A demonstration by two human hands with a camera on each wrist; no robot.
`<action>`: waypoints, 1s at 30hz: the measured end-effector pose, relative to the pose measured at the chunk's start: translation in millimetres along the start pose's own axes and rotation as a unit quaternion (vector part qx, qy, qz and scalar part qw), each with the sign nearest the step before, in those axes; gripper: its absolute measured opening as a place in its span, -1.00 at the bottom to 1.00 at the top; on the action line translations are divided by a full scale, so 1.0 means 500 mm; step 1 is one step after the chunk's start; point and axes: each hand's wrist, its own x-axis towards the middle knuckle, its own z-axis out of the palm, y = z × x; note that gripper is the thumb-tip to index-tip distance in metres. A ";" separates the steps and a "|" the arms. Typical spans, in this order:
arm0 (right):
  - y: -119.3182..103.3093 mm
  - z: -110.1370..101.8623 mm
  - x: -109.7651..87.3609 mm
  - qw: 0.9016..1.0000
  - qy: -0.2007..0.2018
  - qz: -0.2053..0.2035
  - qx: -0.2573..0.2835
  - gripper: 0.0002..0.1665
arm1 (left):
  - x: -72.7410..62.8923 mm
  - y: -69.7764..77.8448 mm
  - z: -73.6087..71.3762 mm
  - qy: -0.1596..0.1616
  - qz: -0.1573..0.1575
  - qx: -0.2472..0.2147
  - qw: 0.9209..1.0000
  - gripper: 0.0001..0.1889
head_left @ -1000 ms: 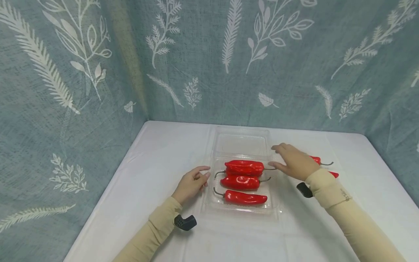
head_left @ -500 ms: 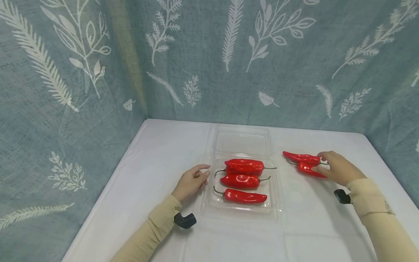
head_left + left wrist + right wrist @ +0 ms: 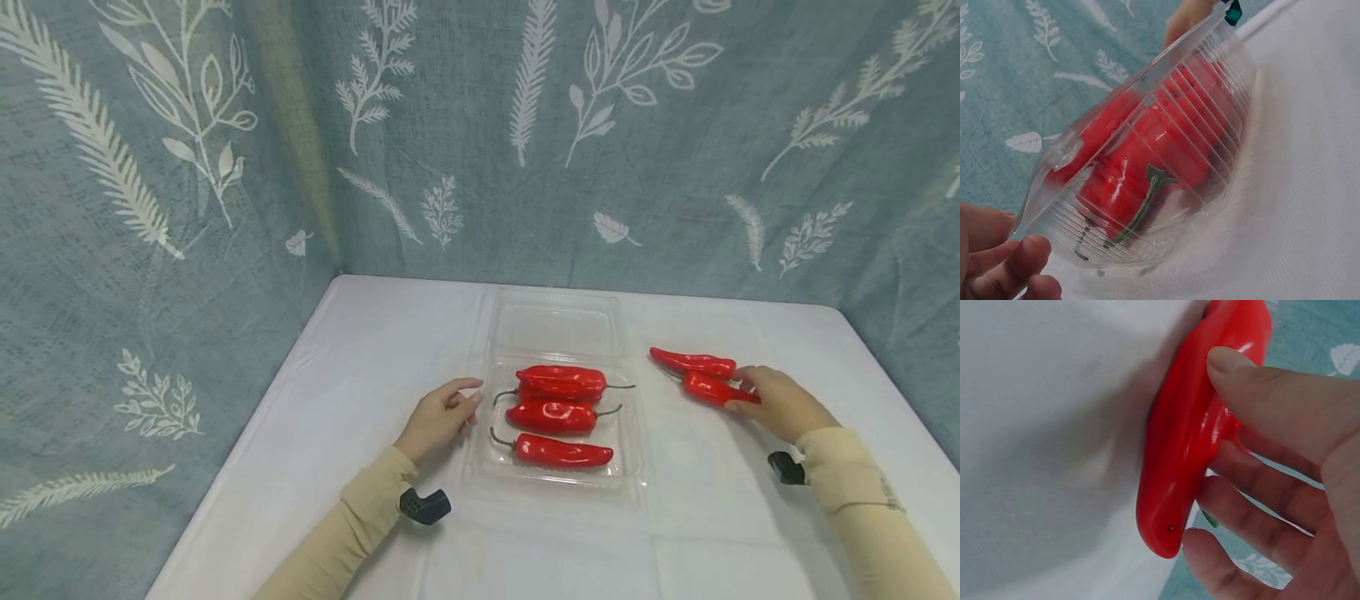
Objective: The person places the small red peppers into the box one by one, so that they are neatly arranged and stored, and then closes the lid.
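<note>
A clear plastic clamshell box [image 3: 558,478] lies with its lid folded back, and several red peppers [image 3: 561,451] are in its base. My left hand [image 3: 438,421] rests at the box's left side, fingers loosely bent, fingertips by the rim; in the left wrist view the fingers [image 3: 1029,253] hold nothing. On the right of the table, my right hand [image 3: 783,406] pinches the tip end of a red pepper [image 3: 705,388] lying on the cloth. The right wrist view has the thumb on one side of this pepper [image 3: 1175,450] and the fingers on the other.
Another red pepper [image 3: 692,362] lies just behind the pinched one. The hinged lid [image 3: 555,327] lies flat behind the box base. A white cloth [image 3: 555,550] covers the table, and a patterned blue-green curtain [image 3: 480,208] hangs along its back and sides.
My right hand has moved from beside the box rightward to the two loose peppers, and its fingers have closed on the nearer one. The left hand has stayed in place.
</note>
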 end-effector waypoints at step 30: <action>-0.017 0.028 -0.008 1.000 0.007 0.008 0.007 -0.26 | -0.001 -0.003 0.002 -0.001 0.009 -0.011 1.000 -0.67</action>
